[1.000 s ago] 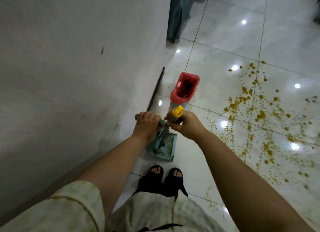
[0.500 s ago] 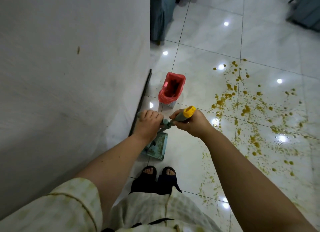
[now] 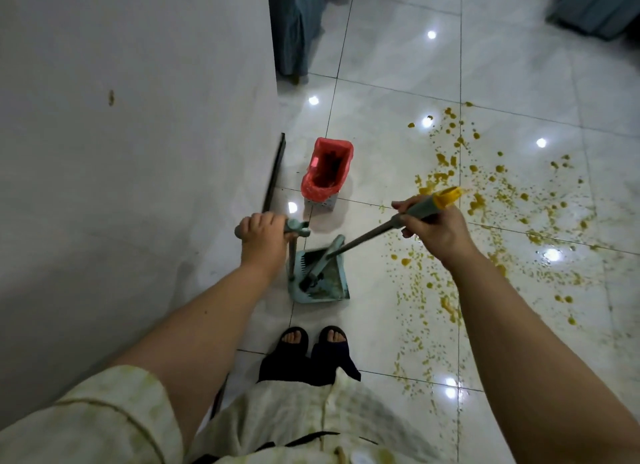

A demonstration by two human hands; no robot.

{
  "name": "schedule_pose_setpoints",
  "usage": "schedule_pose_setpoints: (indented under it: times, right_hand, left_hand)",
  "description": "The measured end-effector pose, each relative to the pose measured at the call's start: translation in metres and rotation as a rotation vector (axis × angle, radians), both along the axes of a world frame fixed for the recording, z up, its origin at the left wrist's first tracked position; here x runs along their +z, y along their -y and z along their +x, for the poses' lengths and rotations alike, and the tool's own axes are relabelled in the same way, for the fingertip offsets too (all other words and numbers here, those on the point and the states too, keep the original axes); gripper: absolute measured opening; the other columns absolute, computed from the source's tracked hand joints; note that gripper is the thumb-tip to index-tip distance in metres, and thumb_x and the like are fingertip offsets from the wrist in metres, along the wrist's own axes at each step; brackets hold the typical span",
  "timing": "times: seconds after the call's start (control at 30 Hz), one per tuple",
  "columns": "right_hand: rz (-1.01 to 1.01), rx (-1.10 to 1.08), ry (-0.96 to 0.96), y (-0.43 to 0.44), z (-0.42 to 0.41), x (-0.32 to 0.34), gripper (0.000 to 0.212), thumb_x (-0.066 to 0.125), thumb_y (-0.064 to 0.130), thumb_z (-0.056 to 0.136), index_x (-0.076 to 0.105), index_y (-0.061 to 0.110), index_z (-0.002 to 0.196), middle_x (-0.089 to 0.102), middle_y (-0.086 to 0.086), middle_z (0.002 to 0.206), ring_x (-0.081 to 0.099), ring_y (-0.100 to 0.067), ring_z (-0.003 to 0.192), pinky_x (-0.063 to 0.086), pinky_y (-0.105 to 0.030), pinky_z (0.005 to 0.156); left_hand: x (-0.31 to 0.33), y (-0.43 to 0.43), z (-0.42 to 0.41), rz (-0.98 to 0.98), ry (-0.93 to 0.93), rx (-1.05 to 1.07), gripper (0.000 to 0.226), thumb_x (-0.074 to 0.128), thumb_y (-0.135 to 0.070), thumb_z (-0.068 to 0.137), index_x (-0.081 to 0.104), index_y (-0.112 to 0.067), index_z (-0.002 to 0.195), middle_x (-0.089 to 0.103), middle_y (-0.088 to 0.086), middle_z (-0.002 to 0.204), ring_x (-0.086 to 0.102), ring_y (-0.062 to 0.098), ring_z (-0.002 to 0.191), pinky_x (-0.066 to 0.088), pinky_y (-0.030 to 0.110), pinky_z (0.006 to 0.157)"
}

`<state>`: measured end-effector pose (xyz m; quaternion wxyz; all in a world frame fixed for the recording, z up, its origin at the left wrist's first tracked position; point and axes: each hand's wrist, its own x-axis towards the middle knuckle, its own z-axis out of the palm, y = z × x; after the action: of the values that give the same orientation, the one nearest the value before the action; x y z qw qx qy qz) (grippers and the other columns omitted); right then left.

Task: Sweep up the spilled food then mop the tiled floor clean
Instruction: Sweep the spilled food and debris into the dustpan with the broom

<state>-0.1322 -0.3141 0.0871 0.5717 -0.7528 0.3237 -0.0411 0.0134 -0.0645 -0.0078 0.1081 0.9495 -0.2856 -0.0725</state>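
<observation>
Left hand (image 3: pixel 265 233) wrapped round the upright dustpan (image 3: pixel 320 280) handle, right hand (image 3: pixel 438 229) gripping the broom (image 3: pixel 367 236) near its yellow cap: likely light, stiff, best steered from up there.

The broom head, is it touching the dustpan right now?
Touching. The head view shows the broom head resting inside the dustpan tray, bristles against its floor, no gap between them.

A single head-worn camera is looking steeply down from standing height, facing forward over the dustpan (image 3: pixel 320 283) near centre frame; the wall (image 3: pixel 121 152) is filling the side left of it, tiled floor (image 3: pixel 485 65) stretching beyond.
</observation>
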Motion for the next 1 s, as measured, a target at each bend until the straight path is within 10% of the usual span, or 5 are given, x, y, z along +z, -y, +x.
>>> schedule_pose_setpoints:
  times: [0.13,0.43,0.77,1.0]
  right_hand:
    - [0.140,-0.015,-0.051,-0.011,-0.016,-0.026,0.019,0.064,-0.011,0.085,0.066,0.007,0.089,0.069,-0.005,0.110,0.065,-0.044,0.094,0.058,-0.052,0.078]
    - [0.905,-0.557,-0.099,-0.012,-0.091,-0.043,0.030,0.056,0.014,0.094,0.064,-0.005,0.116,0.065,-0.023,0.120,0.068,-0.038,0.094,0.060,-0.036,0.075]
    - [0.963,-0.440,-0.720,-0.049,-0.133,-0.058,0.015,0.057,0.006,0.094,0.051,-0.002,0.106,0.061,-0.015,0.090,0.053,-0.012,0.043,0.048,-0.019,0.040]
    - [0.806,-0.386,-0.709,-0.071,-0.150,-0.043,0.006,0.057,-0.002,0.091,0.056,-0.008,0.090,0.052,-0.010,0.063,0.047,-0.010,0.034,0.041,-0.018,0.035]
  left_hand:
    - [-0.008,0.003,-0.021,-0.015,-0.112,0.014,0.019,0.055,-0.031,0.093,0.058,-0.024,0.110,0.057,-0.001,0.110,0.045,0.023,0.103,0.027,0.032,0.086]
    - [-0.011,0.011,-0.034,0.018,-0.145,-0.108,0.020,0.060,-0.040,0.088,0.061,-0.025,0.101,0.061,-0.002,0.101,0.050,0.023,0.098,0.034,0.035,0.083]
    - [-0.012,0.017,-0.016,0.018,-0.134,-0.158,0.027,0.061,-0.048,0.085,0.062,-0.025,0.100,0.065,0.000,0.093,0.056,0.026,0.093,0.033,0.035,0.075]
    - [-0.010,0.022,-0.016,0.201,-0.002,-0.285,0.035,0.052,-0.052,0.090,0.055,-0.016,0.089,0.066,0.008,0.085,0.060,0.032,0.080,0.037,0.035,0.071]
